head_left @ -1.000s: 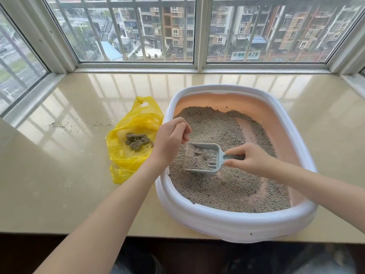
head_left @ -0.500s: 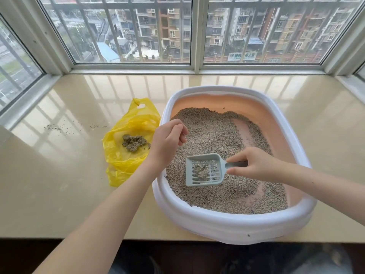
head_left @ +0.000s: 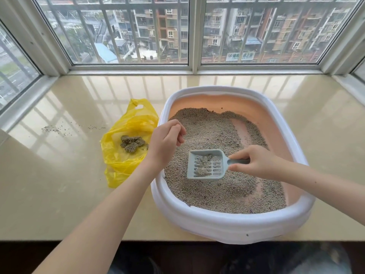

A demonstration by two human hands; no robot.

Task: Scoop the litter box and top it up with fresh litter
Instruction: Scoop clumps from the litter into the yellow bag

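Head view: a polished stone window ledge (head_left: pixel 59 194) under barred windows carries the litter box (head_left: pixel 233 224), with a yellow bag (head_left: pixel 126 163) just beside its left wall and stray grains (head_left: pixel 53 129) scattered further left. The bag already holds dark clumps (head_left: pixel 134 143). The right hand (head_left: pixel 254 165) pinches the handle of a slotted scoop (head_left: pixel 206 164), held roughly level over the litter (head_left: pixel 217 194) with a small clump on its slots. The left hand (head_left: pixel 166 144) hangs over the box's left side, fingers loosely curled — its grip holds nothing visible. Risks, as judged: the clump looks small and crumbly, so a tilt or shake could drop it through the slots; the carry crosses the rim, so grains may spill onto the ledge; the bag lies slack — its mouth may fold shut.
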